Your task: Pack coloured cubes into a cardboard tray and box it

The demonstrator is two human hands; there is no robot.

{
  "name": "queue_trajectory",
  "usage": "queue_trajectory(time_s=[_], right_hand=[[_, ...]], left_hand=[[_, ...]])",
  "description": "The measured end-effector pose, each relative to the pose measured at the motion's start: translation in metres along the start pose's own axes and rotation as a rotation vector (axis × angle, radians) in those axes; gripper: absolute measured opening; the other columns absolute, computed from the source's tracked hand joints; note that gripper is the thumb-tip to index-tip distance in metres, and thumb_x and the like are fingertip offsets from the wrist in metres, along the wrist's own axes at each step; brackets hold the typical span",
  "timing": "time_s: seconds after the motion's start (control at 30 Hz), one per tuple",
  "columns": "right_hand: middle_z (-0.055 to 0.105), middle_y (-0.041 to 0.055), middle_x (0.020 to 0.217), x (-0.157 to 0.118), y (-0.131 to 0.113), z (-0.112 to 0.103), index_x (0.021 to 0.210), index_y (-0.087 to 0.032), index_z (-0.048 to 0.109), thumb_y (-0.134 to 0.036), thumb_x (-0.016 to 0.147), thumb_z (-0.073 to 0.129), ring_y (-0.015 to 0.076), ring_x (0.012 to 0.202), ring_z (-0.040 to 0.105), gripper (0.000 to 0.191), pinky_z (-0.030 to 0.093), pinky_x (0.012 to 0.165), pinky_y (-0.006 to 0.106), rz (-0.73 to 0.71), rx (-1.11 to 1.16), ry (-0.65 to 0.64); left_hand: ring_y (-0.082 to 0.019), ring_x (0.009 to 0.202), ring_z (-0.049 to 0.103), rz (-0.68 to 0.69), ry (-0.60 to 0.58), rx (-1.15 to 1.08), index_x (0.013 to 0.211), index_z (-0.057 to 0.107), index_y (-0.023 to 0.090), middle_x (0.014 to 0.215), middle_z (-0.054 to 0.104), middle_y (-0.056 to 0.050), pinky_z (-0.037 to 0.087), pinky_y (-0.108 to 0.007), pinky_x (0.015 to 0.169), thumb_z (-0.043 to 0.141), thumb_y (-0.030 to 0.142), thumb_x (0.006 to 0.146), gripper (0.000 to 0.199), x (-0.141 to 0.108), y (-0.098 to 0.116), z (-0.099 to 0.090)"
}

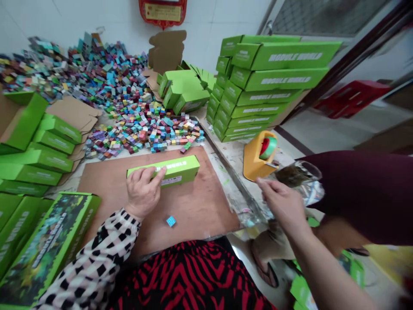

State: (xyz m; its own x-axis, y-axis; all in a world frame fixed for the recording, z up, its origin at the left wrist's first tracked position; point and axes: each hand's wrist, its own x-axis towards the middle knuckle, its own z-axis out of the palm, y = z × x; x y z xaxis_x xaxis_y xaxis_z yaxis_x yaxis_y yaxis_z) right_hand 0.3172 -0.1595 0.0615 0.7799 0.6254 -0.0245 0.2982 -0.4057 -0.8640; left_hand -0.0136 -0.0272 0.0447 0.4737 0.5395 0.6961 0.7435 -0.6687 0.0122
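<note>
My left hand [143, 191] grips the left part of a closed green box [182, 171], its fingers over the top and front. The box lies on a brown board [206, 206]. A small blue cube [171, 221] sits on the board below it. To the right, my right hand [280, 202] has its fingertips pinched together by the lower front of a yellow tape dispenser [253, 161]. A roll of green tape [269, 147] is in the dispenser. Whatever the pinched fingers hold is too small to make out.
A large heap of coloured cubes [129, 90] covers the back left. Green boxes [258, 99] are stacked at the back right, more boxes [41, 172] at the left. A metal edge [226, 168] runs beside the board. A person in maroon [361, 193] is close on the right.
</note>
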Motion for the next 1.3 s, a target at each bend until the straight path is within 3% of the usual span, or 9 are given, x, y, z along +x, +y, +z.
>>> queue_trajectory(time_s=[0.17, 0.23, 0.3, 0.43, 0.53, 0.7, 0.93, 1.07, 1.3], right_hand=[[0.045, -0.0052, 0.046, -0.062, -0.07, 0.075, 0.077, -0.019, 0.071, -0.059, 0.067, 0.067, 0.0082, 0.04, 0.035, 0.042, 0.023, 0.038, 0.022, 0.053, 0.329, -0.64], [0.044, -0.0061, 0.044, -0.079, -0.086, 0.106, 0.077, -0.018, 0.07, -0.059, 0.069, 0.066, 0.0065, 0.038, 0.033, 0.042, 0.021, 0.036, 0.02, 0.105, 0.451, -0.812], [0.044, -0.0069, 0.043, -0.089, -0.092, 0.13, 0.077, -0.017, 0.069, -0.058, 0.069, 0.067, 0.0056, 0.037, 0.032, 0.042, 0.02, 0.036, 0.019, 0.139, 0.536, -0.888], [0.044, -0.0075, 0.042, -0.091, -0.09, 0.153, 0.075, -0.016, 0.068, -0.055, 0.067, 0.069, 0.0048, 0.037, 0.031, 0.04, 0.019, 0.036, 0.019, 0.213, 0.603, -0.877], [0.043, -0.0076, 0.042, -0.09, -0.085, 0.158, 0.075, -0.015, 0.068, -0.054, 0.067, 0.07, 0.0046, 0.036, 0.03, 0.04, 0.018, 0.035, 0.019, 0.246, 0.608, -0.86], [0.045, -0.0071, 0.041, -0.092, -0.085, 0.16, 0.072, -0.016, 0.066, -0.053, 0.066, 0.07, 0.0049, 0.035, 0.03, 0.038, 0.018, 0.034, 0.019, 0.276, 0.625, -0.851], [0.045, -0.007, 0.043, -0.099, -0.091, 0.158, 0.071, -0.017, 0.066, -0.051, 0.07, 0.068, 0.0051, 0.037, 0.033, 0.034, 0.022, 0.035, 0.018, 0.224, 0.643, -0.823], [0.045, -0.0067, 0.043, -0.098, -0.092, 0.16, 0.069, -0.017, 0.065, -0.05, 0.072, 0.067, 0.0052, 0.037, 0.034, 0.033, 0.023, 0.036, 0.018, 0.201, 0.635, -0.833], [0.046, -0.0064, 0.044, -0.097, -0.083, 0.166, 0.067, -0.018, 0.061, -0.051, 0.071, 0.067, 0.0057, 0.037, 0.034, 0.034, 0.023, 0.036, 0.019, 0.208, 0.636, -0.843]], left_hand=[[-0.02, 0.083, 0.06, 0.064, 0.17, -0.02, 0.1, 0.072, 0.026, 0.095, 0.074, -0.001, 0.048, -0.033, 0.079, 0.064, 0.016, 0.082, 0.022, 0.001, 0.0, 0.003], [-0.02, 0.084, 0.062, 0.074, 0.196, -0.025, 0.099, 0.071, 0.023, 0.095, 0.074, -0.001, 0.049, -0.033, 0.08, 0.065, 0.014, 0.081, 0.021, 0.001, 0.0, 0.002], [-0.02, 0.087, 0.063, 0.082, 0.189, -0.032, 0.101, 0.069, 0.022, 0.098, 0.074, -0.002, 0.05, -0.034, 0.082, 0.065, 0.013, 0.081, 0.022, -0.001, 0.0, 0.002], [-0.02, 0.096, 0.065, 0.079, 0.19, -0.114, 0.107, 0.062, 0.021, 0.104, 0.073, -0.006, 0.049, -0.035, 0.087, 0.059, 0.009, 0.082, 0.028, -0.005, -0.003, 0.002], [-0.021, 0.1, 0.064, 0.118, 0.2, -0.152, 0.111, 0.059, 0.022, 0.107, 0.072, -0.008, 0.048, -0.037, 0.089, 0.059, 0.007, 0.08, 0.035, -0.008, -0.006, 0.002], [-0.024, 0.108, 0.06, 0.134, 0.09, -0.133, 0.119, 0.062, 0.026, 0.115, 0.069, -0.008, 0.045, -0.039, 0.093, 0.058, 0.02, 0.081, 0.038, -0.011, -0.009, 0.0], [-0.023, 0.105, 0.063, 0.103, 0.167, -0.214, 0.102, 0.054, 0.022, 0.112, 0.07, -0.009, 0.048, -0.04, 0.091, 0.058, 0.016, 0.077, 0.026, -0.01, -0.007, 0.001], [-0.021, 0.104, 0.064, 0.084, 0.148, -0.189, 0.099, 0.054, 0.023, 0.111, 0.071, -0.007, 0.047, -0.038, 0.091, 0.055, 0.016, 0.078, 0.022, -0.009, -0.006, 0.001], [-0.024, 0.105, 0.06, 0.114, 0.061, -0.146, 0.124, 0.061, 0.024, 0.116, 0.068, -0.007, 0.043, -0.038, 0.094, 0.051, 0.026, 0.082, 0.042, -0.008, -0.006, -0.004]])
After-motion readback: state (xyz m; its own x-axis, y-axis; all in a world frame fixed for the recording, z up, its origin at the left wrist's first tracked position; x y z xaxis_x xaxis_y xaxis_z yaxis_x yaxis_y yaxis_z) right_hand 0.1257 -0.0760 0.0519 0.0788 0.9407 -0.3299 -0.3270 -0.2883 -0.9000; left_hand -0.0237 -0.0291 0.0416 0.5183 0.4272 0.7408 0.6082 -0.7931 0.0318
